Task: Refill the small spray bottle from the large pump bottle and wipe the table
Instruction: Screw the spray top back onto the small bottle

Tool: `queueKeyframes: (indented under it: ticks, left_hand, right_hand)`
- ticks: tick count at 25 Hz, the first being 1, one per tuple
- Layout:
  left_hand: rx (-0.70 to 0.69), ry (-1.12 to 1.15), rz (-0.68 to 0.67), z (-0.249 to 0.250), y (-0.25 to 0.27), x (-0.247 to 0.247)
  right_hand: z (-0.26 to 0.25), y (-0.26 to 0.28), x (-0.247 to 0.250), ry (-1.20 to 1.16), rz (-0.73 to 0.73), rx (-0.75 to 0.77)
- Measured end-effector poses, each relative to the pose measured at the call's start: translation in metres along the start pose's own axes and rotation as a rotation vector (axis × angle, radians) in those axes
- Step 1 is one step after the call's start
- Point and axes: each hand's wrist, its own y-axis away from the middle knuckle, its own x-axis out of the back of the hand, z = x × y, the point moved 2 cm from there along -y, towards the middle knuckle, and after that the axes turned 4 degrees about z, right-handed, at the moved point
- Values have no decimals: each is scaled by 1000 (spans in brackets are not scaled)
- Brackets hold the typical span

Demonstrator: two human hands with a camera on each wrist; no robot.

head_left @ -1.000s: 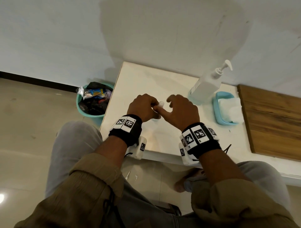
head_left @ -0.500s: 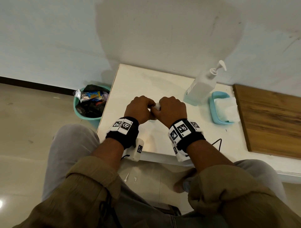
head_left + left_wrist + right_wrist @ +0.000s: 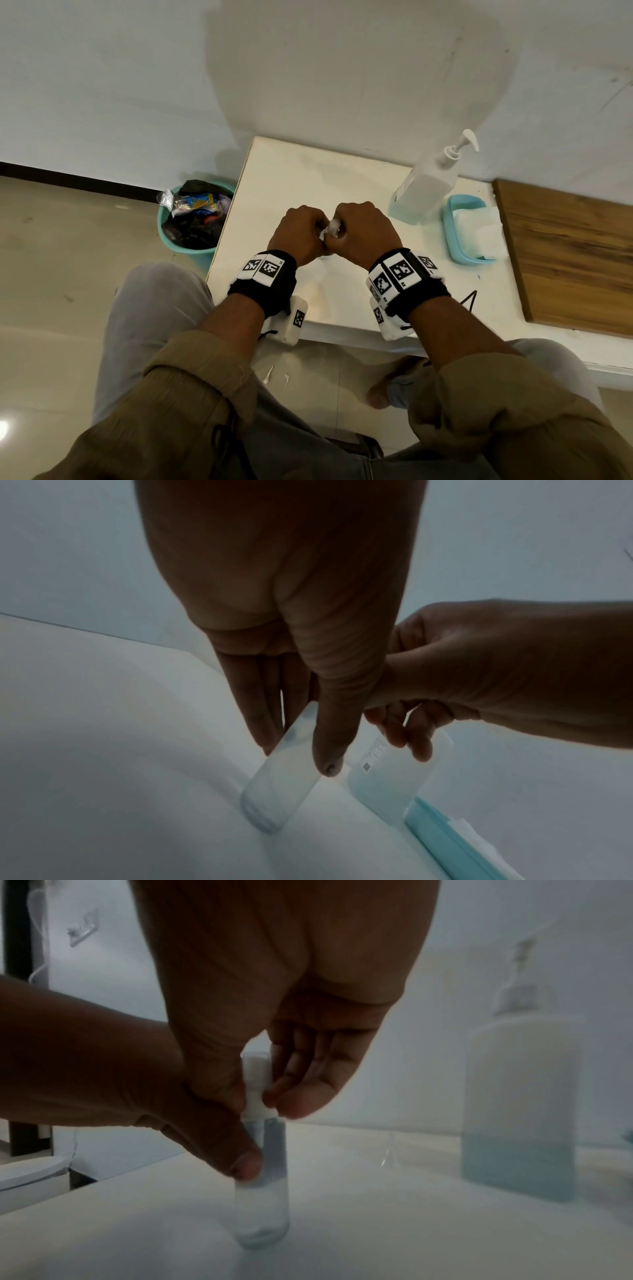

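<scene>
The small clear plastic spray bottle (image 3: 262,1199) stood upright on the white counter (image 3: 301,178), near its front edge, between the two hands. The left hand (image 3: 297,230) had its grip closed around the body of the bottle, thumb and fingers pressing its sides. The right hand (image 3: 363,229) had changed most: a second before, its fingers were still spread and only reaching for the top, and now they were curled tight, pinching the white spray cap (image 3: 256,1085). Both fists had come together, touching over the bottle.

I judged that the person was starting to unscrew the cap, so the refill itself had not begun. The bottle looked nearly empty.

The large translucent pump bottle with pale blue liquid (image 3: 426,185) waited farther back by the wall, untouched. Just beside it lay a light blue tray (image 3: 448,226) holding white tissues (image 3: 479,226), probably for the wiping later.
</scene>
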Motion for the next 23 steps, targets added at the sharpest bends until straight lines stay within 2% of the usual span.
queueKeyframes:
  ticks: [4,7,10,15,20,23]
  left_hand:
    - [-30,5,2,1,2,-1]
    - [-33,15,24,1,4,-1]
    - [-38,1,20,2,6,-2]
    - [22,146,15,11,4,14]
    - [107,363,-98,21,9,14]
    - [126,482,-62,23,7,22]
  right_hand:
    - [8,10,-9,-208,127,-88]
    - [6,15,-12,-283,167,-132]
    - [11,23,-13,-295,165,-150]
    - [24,50,-17,-696,79,-111]
    - [16,50,-16,-608,215,-44]
    - [13,53,-12,-610,225,-42]
